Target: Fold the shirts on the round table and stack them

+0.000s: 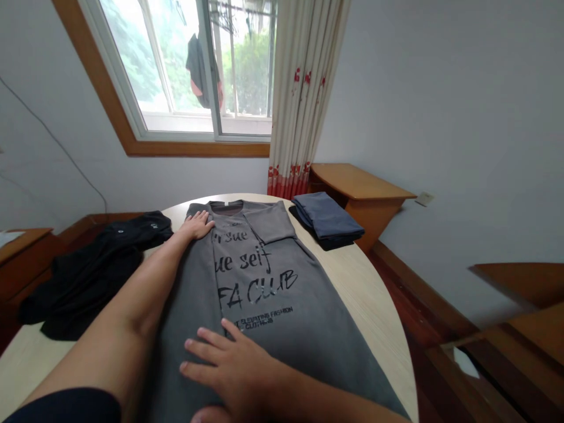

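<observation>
A grey T-shirt (282, 338) with black lettering is spread on the table, its neckline toward the window. Its left side is folded inward, covering the start of the printed lines. On the right, the short sleeve lies across the chest. At the far end, my left hand (198, 225) rests flat on the folded part near the left shoulder. My right hand (240, 367) is closer to me, fingers spread over the lower front, below the small print. Neither hand grasps anything.
A pale round-edged table (374, 282) carries the shirt. Black clothes (101, 258) lie loosely at the left edge. A folded stack of dark blue and black garments (326, 217) sits at the back right. Beyond are a wooden cabinet (361, 182), a curtain (299, 106) and a window.
</observation>
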Available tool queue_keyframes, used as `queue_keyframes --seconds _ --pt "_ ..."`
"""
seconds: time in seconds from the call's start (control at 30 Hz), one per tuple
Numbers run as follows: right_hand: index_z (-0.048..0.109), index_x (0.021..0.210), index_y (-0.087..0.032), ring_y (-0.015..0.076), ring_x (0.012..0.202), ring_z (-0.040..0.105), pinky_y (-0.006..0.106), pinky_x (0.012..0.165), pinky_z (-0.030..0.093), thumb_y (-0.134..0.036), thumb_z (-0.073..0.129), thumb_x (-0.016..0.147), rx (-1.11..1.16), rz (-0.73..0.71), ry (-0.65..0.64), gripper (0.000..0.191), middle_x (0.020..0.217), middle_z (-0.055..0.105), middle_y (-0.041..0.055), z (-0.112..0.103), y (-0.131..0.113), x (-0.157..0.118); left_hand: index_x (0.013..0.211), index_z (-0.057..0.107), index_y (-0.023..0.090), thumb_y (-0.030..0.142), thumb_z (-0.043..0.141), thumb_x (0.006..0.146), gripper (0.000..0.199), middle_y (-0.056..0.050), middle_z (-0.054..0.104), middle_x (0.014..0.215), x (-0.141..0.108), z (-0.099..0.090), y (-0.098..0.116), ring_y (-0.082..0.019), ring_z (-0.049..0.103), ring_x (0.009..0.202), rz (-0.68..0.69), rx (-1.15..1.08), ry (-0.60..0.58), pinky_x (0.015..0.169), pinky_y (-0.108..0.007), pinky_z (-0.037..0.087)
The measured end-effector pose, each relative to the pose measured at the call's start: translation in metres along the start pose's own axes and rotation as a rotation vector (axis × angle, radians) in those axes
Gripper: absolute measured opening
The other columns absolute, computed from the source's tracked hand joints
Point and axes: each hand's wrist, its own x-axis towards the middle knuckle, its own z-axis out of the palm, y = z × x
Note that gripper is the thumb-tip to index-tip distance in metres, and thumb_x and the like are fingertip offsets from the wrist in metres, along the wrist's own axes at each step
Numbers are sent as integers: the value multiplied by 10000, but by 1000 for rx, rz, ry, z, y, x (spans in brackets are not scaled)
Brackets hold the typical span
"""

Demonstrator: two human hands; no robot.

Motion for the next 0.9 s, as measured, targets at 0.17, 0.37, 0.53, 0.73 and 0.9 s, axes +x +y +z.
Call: queue_keyframes --seconds 0.17,0.37,0.53,0.73,0.9 --pt "374 1531 -225 273 1535 248 588 1229 230 -420 473 1035 -43 -27 -11 542 1645 315 94 16 11 1 1548 345 38 467 363 1048 659 -182 363 1615 33 1 -11 -315 292 1492 -28 -34 -4 1186 -453 261" --pt "404 1509 -236 282 1522 283 593 1213 266 -403 506 1019 -52 -21 -17 528 1632 344 103 14 11 3 1576 285 30 410 274 1078 627 -170 223 1671 38 -5 -10 -318 202 1535 -69 -74 4 1224 -500 191" --pt "400 1535 -222 301 1527 265 591 1230 205 -493 578 972 20 22 -16 649 1629 343 124 0 0 -1 1586 217 -29 357 165 1076 642 -187 170 1676 -5 -5 6 -275 155 1556 -65 -46 29 1248 -415 158" --pt "589 1397 -194 280 1468 382 549 1248 138 -567 607 948 62 30 58 584 1550 475 142 -14 -9 0 1598 272 43 380 222 1037 656 -133 199 1674 -139 14 29 -249 133 1563 132 25 32 1262 -424 136" --pt "693 1245 -220 212 1326 541 483 1203 259 -363 438 1046 114 155 442 354 1387 635 96 -38 2 -11 1620 278 233 449 335 1011 649 -53 227 1666 -267 18 40 -233 171 1555 334 -95 -32 1269 -462 160"
